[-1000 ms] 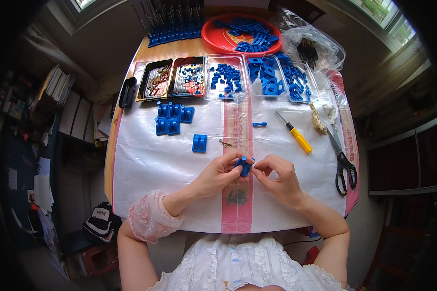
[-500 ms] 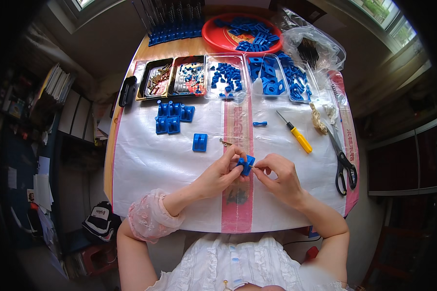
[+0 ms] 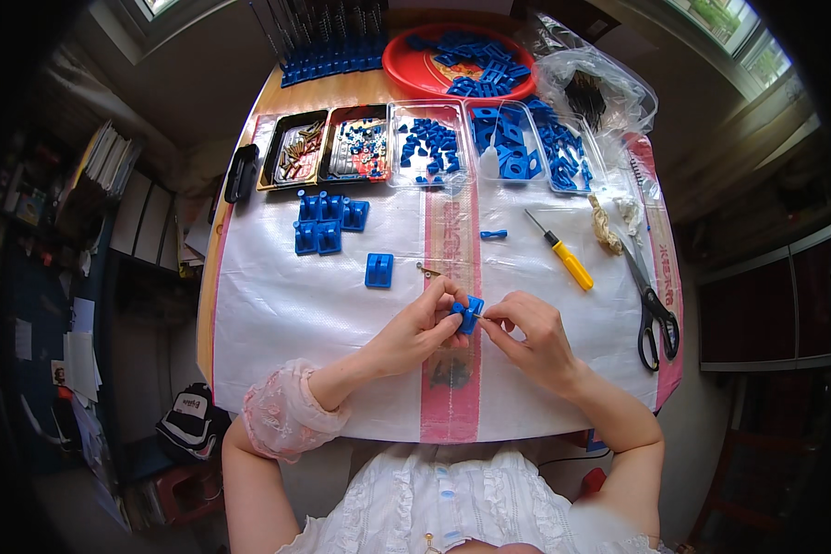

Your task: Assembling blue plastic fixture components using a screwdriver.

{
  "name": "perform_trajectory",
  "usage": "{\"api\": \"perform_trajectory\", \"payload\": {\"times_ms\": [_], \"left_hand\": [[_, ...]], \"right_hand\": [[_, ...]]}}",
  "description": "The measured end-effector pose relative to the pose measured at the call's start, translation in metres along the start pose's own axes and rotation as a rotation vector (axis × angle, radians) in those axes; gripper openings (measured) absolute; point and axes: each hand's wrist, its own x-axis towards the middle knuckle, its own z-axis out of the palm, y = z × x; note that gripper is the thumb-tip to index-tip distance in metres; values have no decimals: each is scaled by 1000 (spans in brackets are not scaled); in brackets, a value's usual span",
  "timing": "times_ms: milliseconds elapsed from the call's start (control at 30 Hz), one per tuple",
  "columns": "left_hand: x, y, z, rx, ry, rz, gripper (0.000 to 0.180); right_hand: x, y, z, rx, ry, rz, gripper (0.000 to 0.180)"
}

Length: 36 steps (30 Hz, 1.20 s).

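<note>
Near the middle of the table, my left hand grips a small blue plastic bracket between thumb and fingers. My right hand is closed in a pinch on a thin metal screw, whose end meets the bracket's right side; how deep it sits is hidden. Just beyond my left fingertips lie a loose screw and small nut. One blue square base rests to their left, and a short blue plastic piece lies farther off to the right.
Several assembled blue parts stand at left. A black tray of brass screws heads a row of part trays. A yellow-handled screwdriver and black-handled scissors lie at right. Behind are a red basin and a plastic bag.
Both hands keep almost the same position, the left still on the bracket and the right still at the screw. Nothing else on the table has visibly moved.
</note>
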Motion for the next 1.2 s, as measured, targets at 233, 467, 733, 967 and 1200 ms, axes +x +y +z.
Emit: {"api": "perform_trajectory", "payload": {"times_ms": [233,467,733,967,1200], "left_hand": [[0,-1,1,2,4,4,19],[-1,2,3,84,15,33,20],[-2,4,6,226,88,78,22],[5,-3,-7,-164,1,36,26],[4,10,-6,-265,-86,-32,26]], "right_hand": [[5,-4,-3,-368,15,-311,20],[4,0,-1,-219,38,-210,20],[3,-5,-2,-141,69,-172,20],[3,-12,-6,-125,161,-217,21],[6,-17,-6,-114,238,-275,24]]}}
